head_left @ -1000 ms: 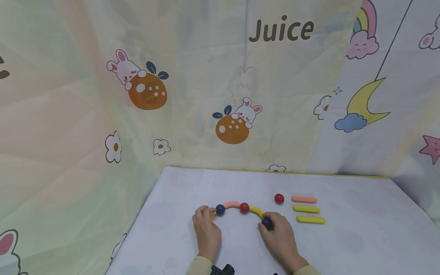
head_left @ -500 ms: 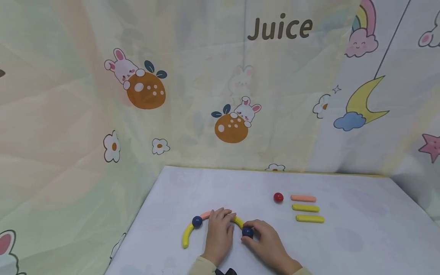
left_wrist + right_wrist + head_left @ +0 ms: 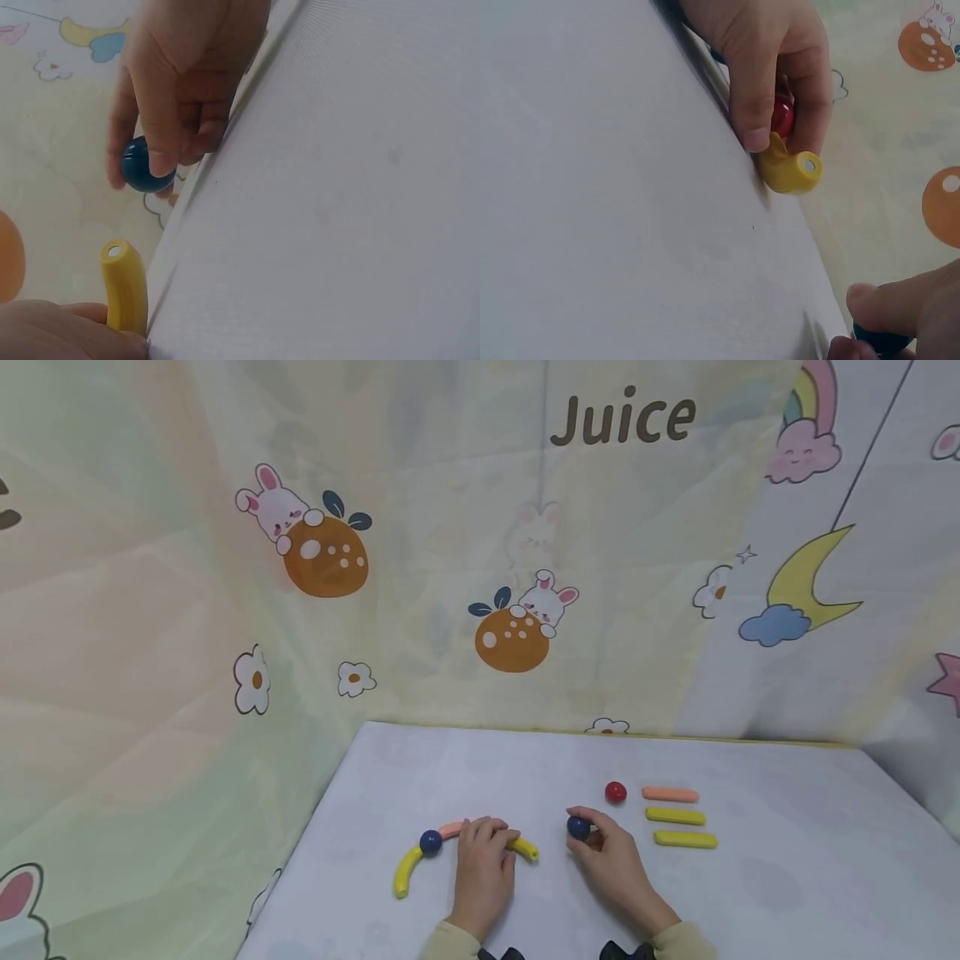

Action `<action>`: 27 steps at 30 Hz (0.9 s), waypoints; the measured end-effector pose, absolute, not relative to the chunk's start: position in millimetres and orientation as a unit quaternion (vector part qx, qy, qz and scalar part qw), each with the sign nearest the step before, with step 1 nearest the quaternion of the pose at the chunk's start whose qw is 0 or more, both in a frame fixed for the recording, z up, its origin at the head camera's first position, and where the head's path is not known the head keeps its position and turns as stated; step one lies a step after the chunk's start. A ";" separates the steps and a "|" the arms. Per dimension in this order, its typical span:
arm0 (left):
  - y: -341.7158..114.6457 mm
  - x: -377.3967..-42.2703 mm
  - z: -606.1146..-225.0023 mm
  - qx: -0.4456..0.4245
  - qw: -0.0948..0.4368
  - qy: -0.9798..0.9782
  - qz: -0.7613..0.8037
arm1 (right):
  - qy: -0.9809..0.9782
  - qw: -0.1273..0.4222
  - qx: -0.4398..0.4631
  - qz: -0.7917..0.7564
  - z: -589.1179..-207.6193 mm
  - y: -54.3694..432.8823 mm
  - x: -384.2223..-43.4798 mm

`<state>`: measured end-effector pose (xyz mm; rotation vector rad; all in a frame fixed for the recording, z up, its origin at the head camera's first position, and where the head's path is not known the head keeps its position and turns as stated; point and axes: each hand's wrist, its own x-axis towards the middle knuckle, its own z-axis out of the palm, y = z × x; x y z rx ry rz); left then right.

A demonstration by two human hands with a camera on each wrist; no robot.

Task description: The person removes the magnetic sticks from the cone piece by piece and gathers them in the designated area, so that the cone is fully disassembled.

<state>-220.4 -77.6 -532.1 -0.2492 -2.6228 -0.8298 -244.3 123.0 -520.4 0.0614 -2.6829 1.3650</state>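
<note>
On the table, my left hand [image 3: 483,872] grips a yellow curved stick [image 3: 525,849], thumb low and fingers over the top. In the right wrist view a red ball [image 3: 783,115] shows between those fingers, and the stick's free end bears a silver disc. Left of that hand, a pink stick [image 3: 452,830], a blue ball [image 3: 431,843] and another yellow curved stick [image 3: 407,872] continue the arc. My right hand [image 3: 615,864] pinches a second blue ball [image 3: 578,827] between thumb and fingers, apart from the yellow stick's end.
Farther back on the white table [image 3: 787,860] lie a loose red ball [image 3: 616,792], a straight pink stick [image 3: 671,794] and two straight yellow sticks [image 3: 675,816], one before the other. A printed cloth [image 3: 420,568] hangs behind the table.
The arc has shifted left and nearer. My left hand has moved from its left end to the red ball and right-hand yellow stick. My right hand has pulled the blue ball off that stick.
</note>
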 end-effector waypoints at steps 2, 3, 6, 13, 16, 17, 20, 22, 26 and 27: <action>-77.8 -220.6 -531.8 -0.085 0.182 -0.934 -0.295 | -0.888 0.066 0.020 0.454 -520.0 124.9 -252.2; -77.8 -220.9 -531.7 -0.083 0.177 -0.935 -0.295 | -0.887 0.066 0.021 0.456 -520.1 125.8 -256.1; -77.9 -221.3 -531.4 -0.081 0.169 -0.938 -0.292 | -0.886 0.070 0.017 0.458 -521.0 128.6 -268.3; -78.3 -220.9 -531.3 -0.078 0.161 -0.941 -0.289 | -0.895 0.090 -0.010 0.437 -522.2 128.2 -292.4; -77.5 -221.0 -531.5 -0.073 0.155 -0.942 -0.289 | -0.906 0.098 -0.014 0.412 -522.9 125.1 -298.8; -77.3 -220.9 -531.4 -0.071 0.152 -0.942 -0.290 | -0.908 0.100 -0.014 0.406 -522.7 123.9 -300.2; -76.7 -220.6 -531.0 -0.069 0.149 -0.942 -0.294 | -0.913 0.105 -0.022 0.393 -523.5 121.5 -304.3; -76.5 -220.3 -530.8 -0.069 0.148 -0.941 -0.296 | -0.915 0.106 -0.027 0.388 -523.8 120.5 -306.2; -76.5 -220.5 -531.0 -0.070 0.152 -0.941 -0.295 | -0.918 0.106 -0.036 0.381 -524.5 118.7 -309.8; -76.6 -220.6 -531.1 -0.070 0.152 -0.941 -0.294 | -0.918 0.106 -0.039 0.379 -524.7 118.0 -310.5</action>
